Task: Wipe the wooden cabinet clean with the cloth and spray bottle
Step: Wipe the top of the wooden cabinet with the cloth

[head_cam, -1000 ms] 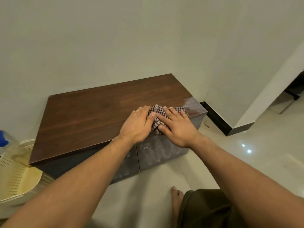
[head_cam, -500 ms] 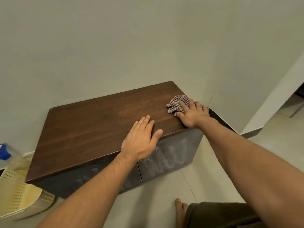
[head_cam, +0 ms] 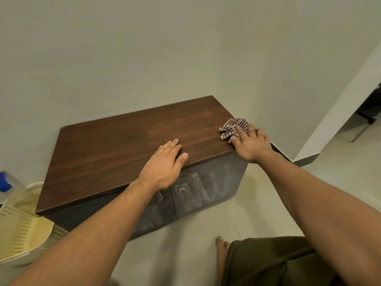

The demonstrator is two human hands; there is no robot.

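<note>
The low wooden cabinet (head_cam: pixel 115 149) has a dark brown top and grey doors smeared with white streaks. A crumpled checked cloth (head_cam: pixel 232 127) lies at the top's right edge, near the front corner. My right hand (head_cam: pixel 250 144) presses down on the cloth, fingers spread over it. My left hand (head_cam: pixel 165 168) rests flat on the front edge of the top, palm down, holding nothing. The spray bottle (head_cam: pixel 5 183), clear with a blue cap, stands at the far left and is partly cut off by the frame.
A pale yellow perforated basket (head_cam: pixel 22 230) sits on the floor left of the cabinet. Walls close the back and the right side. My bare foot (head_cam: pixel 220 246) and knee are on the tiled floor in front. A doorway opens at the far right.
My right hand has slid the cloth from the front middle to the top's right edge. My left hand has come off the cloth and now lies flat on the front edge.
</note>
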